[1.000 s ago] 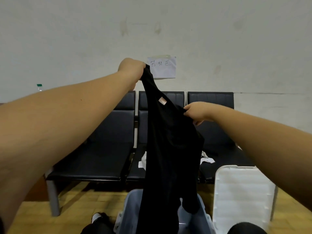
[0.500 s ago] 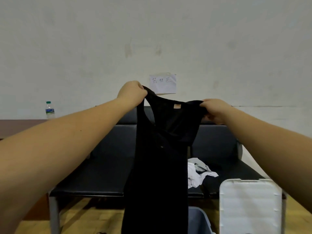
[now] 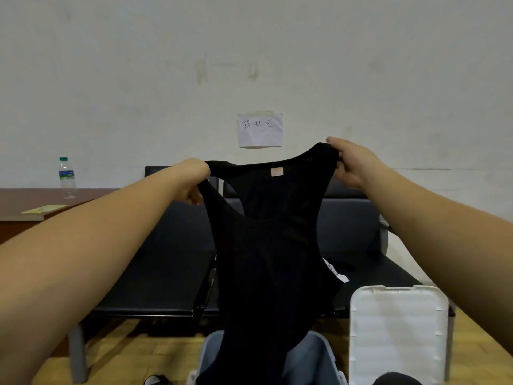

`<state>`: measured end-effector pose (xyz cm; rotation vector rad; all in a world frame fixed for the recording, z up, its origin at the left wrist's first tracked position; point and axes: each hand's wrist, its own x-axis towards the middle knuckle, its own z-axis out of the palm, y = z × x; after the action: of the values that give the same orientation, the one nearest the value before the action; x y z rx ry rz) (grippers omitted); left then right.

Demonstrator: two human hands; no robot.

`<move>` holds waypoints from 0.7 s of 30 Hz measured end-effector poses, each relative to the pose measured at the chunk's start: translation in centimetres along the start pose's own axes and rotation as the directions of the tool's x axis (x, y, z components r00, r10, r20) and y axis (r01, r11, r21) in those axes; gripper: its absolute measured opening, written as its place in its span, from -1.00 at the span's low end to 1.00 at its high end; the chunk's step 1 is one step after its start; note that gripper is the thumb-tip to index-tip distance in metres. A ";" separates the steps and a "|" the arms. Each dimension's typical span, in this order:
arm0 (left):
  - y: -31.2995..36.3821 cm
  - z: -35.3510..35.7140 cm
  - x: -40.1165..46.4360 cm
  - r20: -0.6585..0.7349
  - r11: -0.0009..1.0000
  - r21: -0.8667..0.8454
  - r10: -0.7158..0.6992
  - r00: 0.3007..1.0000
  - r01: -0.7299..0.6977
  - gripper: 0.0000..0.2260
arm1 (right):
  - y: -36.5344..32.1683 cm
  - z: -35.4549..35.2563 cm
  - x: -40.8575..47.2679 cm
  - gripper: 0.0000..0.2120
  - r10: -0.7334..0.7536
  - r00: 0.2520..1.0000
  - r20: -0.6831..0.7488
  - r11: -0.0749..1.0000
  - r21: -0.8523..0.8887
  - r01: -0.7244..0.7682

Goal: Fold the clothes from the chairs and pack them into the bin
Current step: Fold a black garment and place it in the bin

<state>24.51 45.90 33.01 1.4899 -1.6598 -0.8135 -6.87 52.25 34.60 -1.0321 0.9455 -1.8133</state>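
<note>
**Top held wide, hem trailing into the bin**

The black top (image 3: 266, 245) hangs between two raised hands, spread at its shoulder straps, in front of the chairs (image 3: 155, 259) and above the bin (image 3: 313, 357). The left hand (image 3: 194, 179) has its fingers clenched round one strap; the right hand (image 3: 349, 165) pinches the other strap between thumb and fingers.

Likely troubles, biggest first: the cloth is limp and long, and its lower end already dips into the bin, so a fold made in the air would probably come out skewed or bunch against the rim. The straps are narrow, so a slack pinch could let one side drop and twist the top. There is no flat surface under it; the chair seats behind look the nearest place to lay it.

Around it: the white lid (image 3: 397, 334) stands just right of the bin, close to the hanging cloth, and could be knocked. A pale garment (image 3: 334, 272) lies on a seat, mostly hidden behind the top. At far left a table (image 3: 16, 198) carries a book (image 3: 41, 211) and a bottle (image 3: 66, 176). A paper note (image 3: 259, 130) is taped on the wall.
</note>
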 end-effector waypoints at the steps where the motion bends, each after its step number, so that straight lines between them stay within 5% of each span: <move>1: -0.3 0.2 -0.4 0.101 0.986 -0.163 -0.025 0.995 0.041 -0.88 | 0.1 0.0 -0.2 -0.91 -0.005 1.000 0.023 1.000 -0.003 0.005; 6: -0.9 1.5 -2.0 0.369 0.791 -0.598 0.130 0.920 0.128 -0.88 | 0.7 -0.2 -0.6 -0.68 -0.024 0.993 0.112 0.998 -0.052 0.030; 10: -2.4 1.9 -2.2 0.414 0.639 -0.758 0.316 0.854 0.131 -0.80 | 1.3 -0.1 -0.8 -0.57 -0.018 0.993 0.115 1.000 -0.011 0.020; 13: -2.9 2.8 -1.9 0.317 0.600 -0.795 0.281 0.906 0.092 -0.84 | 1.8 -0.1 -1.0 -0.54 -0.004 0.989 0.149 1.000 -0.027 0.008; 19: -4.7 5.0 -1.6 -0.057 0.852 -0.465 0.240 0.969 -0.238 -0.81 | 2.5 -0.7 -0.9 -0.57 0.010 0.979 0.202 0.991 -0.130 0.016; 21: -4.8 5.0 -1.8 -0.188 0.816 -0.480 0.262 0.946 -0.322 -0.82 | 2.8 -1.1 -0.8 -0.60 0.030 0.977 0.210 0.984 -0.177 0.008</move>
<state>22.74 46.98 26.15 0.8695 -1.3982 -0.8862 -6.82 52.16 31.47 -1.2999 0.9907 -1.5932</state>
